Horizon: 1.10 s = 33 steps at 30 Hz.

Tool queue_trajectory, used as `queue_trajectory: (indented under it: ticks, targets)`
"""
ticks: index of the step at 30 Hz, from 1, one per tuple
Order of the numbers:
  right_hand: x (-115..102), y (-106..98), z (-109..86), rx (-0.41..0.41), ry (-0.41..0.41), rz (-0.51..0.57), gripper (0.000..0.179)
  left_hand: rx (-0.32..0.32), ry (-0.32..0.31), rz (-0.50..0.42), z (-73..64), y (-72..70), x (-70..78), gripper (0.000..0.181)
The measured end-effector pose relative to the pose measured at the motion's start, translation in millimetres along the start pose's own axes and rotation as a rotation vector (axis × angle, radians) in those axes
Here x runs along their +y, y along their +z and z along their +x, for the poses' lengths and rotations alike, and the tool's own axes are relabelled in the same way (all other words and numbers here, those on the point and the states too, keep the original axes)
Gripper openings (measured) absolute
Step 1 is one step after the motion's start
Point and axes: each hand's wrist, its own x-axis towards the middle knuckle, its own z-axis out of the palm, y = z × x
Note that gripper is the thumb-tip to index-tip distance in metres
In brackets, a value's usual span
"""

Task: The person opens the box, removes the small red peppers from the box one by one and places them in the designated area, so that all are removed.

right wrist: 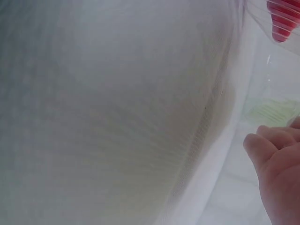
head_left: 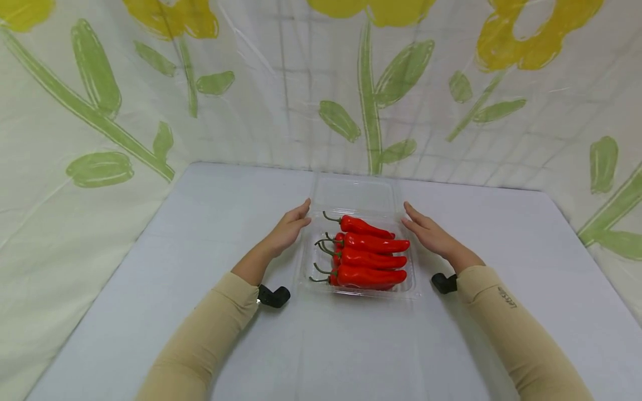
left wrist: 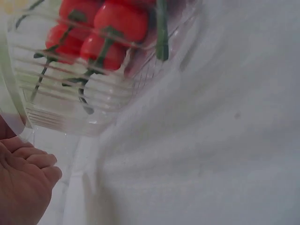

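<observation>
A clear plastic clamshell box [head_left: 307, 273] stands on the table, its transparent lid [head_left: 355, 192] laid back on the far side. Several long red chili peppers [head_left: 373, 243] with green stems fill it, stems to the left and tips to the right. My left hand [head_left: 287, 231] is at the box's far left corner, fingers stretched forward beside the rim; in the left wrist view its fingertips are close to the plastic edge. At the far right corner my right hand [head_left: 430, 234] points inward, fingers extended. Whether either hand touches the plastic is hard to tell.
A white cloth covers the table [head_left: 220, 206]. Behind it hangs a white curtain [head_left: 281, 111] printed with yellow flowers and green leaves. Black wrist devices stick out below the left sleeve [head_left: 274, 297] and the right sleeve [head_left: 443, 283].
</observation>
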Motion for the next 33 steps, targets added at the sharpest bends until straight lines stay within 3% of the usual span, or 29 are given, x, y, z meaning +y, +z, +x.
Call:
queue_trajectory:
  ticks: [9, 17, 26, 33]
  targets:
    - [-1.4, -0.6, 0.5, -0.014, 0.008, -0.042, 0.065, 0.005, -0.086, -0.113, -33.8, 21.0, -3.4, 0.070]
    - [-0.4, -2.7, 2.7, -0.017, 0.012, -0.102, 0.066, 0.111, -0.068, -0.226, -57.6, 43.0, -5.3, 0.073]
    - [-9.9, -9.0, 3.7, -0.032, 0.019, -0.232, 0.067, 0.129, -0.040, -0.227, -65.5, 50.7, -5.9, 0.075]
    - [-41.3, -19.5, 4.7, -0.037, -0.101, -0.374, 0.070, 0.123, -0.024, -0.209, -67.0, 50.7, -5.1, 0.075]
